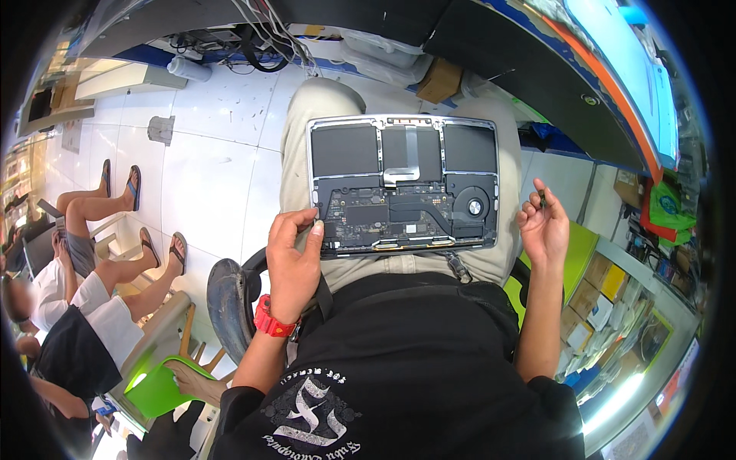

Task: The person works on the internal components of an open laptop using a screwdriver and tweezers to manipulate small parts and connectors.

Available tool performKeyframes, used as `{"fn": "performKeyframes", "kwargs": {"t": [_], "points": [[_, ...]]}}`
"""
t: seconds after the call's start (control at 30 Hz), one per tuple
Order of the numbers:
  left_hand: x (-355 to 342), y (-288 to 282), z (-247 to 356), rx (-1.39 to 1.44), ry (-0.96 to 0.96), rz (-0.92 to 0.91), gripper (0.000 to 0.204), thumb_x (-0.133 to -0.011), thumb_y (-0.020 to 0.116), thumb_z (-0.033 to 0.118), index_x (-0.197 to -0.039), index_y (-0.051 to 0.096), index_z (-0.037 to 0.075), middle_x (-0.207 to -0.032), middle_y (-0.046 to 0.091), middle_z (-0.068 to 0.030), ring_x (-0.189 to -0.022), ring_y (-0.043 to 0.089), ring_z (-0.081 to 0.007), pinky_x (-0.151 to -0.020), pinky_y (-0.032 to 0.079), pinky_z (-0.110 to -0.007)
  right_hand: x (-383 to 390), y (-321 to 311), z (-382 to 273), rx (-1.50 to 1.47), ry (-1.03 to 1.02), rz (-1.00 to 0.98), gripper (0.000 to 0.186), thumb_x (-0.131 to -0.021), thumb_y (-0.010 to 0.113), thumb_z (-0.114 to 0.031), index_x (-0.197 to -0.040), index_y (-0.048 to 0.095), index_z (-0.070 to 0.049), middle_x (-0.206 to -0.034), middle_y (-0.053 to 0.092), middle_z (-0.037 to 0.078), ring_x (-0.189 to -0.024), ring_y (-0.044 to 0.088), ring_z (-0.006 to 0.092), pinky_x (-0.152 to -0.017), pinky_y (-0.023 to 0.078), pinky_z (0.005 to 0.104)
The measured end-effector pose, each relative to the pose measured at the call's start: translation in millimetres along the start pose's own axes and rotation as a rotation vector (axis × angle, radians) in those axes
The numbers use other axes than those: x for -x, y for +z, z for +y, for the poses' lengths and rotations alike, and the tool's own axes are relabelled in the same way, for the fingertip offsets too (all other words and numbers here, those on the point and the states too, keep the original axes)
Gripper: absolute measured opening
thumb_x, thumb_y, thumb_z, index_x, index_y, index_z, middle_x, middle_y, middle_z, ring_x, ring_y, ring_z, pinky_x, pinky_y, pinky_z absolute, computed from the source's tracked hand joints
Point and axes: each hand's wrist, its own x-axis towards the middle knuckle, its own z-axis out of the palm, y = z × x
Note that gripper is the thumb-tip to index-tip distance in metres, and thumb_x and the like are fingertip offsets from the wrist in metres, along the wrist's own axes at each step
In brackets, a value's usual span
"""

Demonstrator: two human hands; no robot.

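Across my lap lies an opened laptop base (368, 216), its inner side up, with black battery packs (345, 149) along the far side. A round fan (471, 205) sits at the right of the dark circuit board, and a silver ribbon cable (412, 157) runs down the middle. My left hand (293, 257) grips the left near corner, thumb on top. Off the right side of the laptop, my right hand (547, 226) is raised palm up, fingers curled around a small dark green piece (543, 200) too small to make out.
A black counter (529, 61) with cables and clear plastic boxes (383, 57) beneath stands ahead. A glass display case (636, 307) holding boxes is at the right. Seated people (84, 284) and a green chair (165, 387) are at the left. A black armrest (230, 299) is beside my left arm.
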Motion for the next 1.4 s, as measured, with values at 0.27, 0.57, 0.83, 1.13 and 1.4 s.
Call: {"fn": "performKeyframes", "kwargs": {"t": [0.27, 0.57, 0.83, 1.13, 1.4], "points": [[-0.5, 1.2, 1.7, -0.202, 0.166, 0.054, 0.02, -0.101, 0.076, 0.004, -0.12, 0.076, -0.001, -0.114, 0.071, -0.0155, -0.105, 0.069, -0.032, -0.097, 0.055, -0.044, 0.5, 1.3, 1.1, 0.006, 0.001, 0.005, 0.032, -0.114, 0.062, -0.024, -0.138, 0.063, -0.003, -0.094, 0.058, 0.001, -0.079, 0.057, 0.0147, -0.074, 0.053, 0.0338], [-36.8, 12.8, 33.8, -0.495, 0.622, -0.047, 0.016, -0.093, 0.081, 0.005, -0.109, 0.079, 0.003, -0.105, 0.072, -0.0098, -0.1, 0.068, -0.0339, -0.086, 0.053, -0.046, 1.6, 6.0, 1.1, -0.003, 0.017, -0.016, 0.032, -0.115, 0.061, -0.024, -0.14, 0.062, -0.004, -0.095, 0.059, 0.001, -0.079, 0.058, 0.0149, -0.074, 0.053, 0.0336], [-57.4, 23.9, 35.5, -0.704, 0.818, -0.22, 0.013, -0.091, 0.079, 0.004, -0.104, 0.079, 0.004, -0.103, 0.071, -0.0087, -0.097, 0.069, -0.0299, -0.088, 0.056, -0.045, 6.3, 7.9, 0.4, -0.012, 0.007, -0.022, 0.033, -0.114, 0.062, -0.024, -0.14, 0.062, -0.003, -0.095, 0.059, 0.002, -0.08, 0.057, 0.0148, -0.075, 0.052, 0.0337], [-59.6, 32.3, 44.5, -0.872, 0.875, -0.237, 0.013, -0.081, 0.073, 0.008, -0.093, 0.073, 0.005, -0.096, 0.065, -0.0089, -0.097, 0.069, -0.0275, -0.088, 0.057, -0.041, 11.8, 15.0, -1.1, -0.012, 0.008, -0.022, 0.034, -0.114, 0.061, -0.023, -0.142, 0.062, -0.003, -0.096, 0.06, 0.002, -0.08, 0.058, 0.0137, -0.075, 0.053, 0.0321], [-62.5, 33.1, 57.7, -1.101, 0.942, -0.35, 0.007, -0.083, 0.071, 0.009, -0.089, 0.068, 0.007, -0.096, 0.064, -0.008, -0.094, 0.069, -0.0255, -0.08, 0.059, -0.039, 14.2, 18.8, -1.4, -0.022, 0.01, -0.033, 0.033, -0.113, 0.063, -0.023, -0.14, 0.063, -0.004, -0.095, 0.061, 0.001, -0.08, 0.058, 0.0139, -0.075, 0.051, 0.0326]]}}
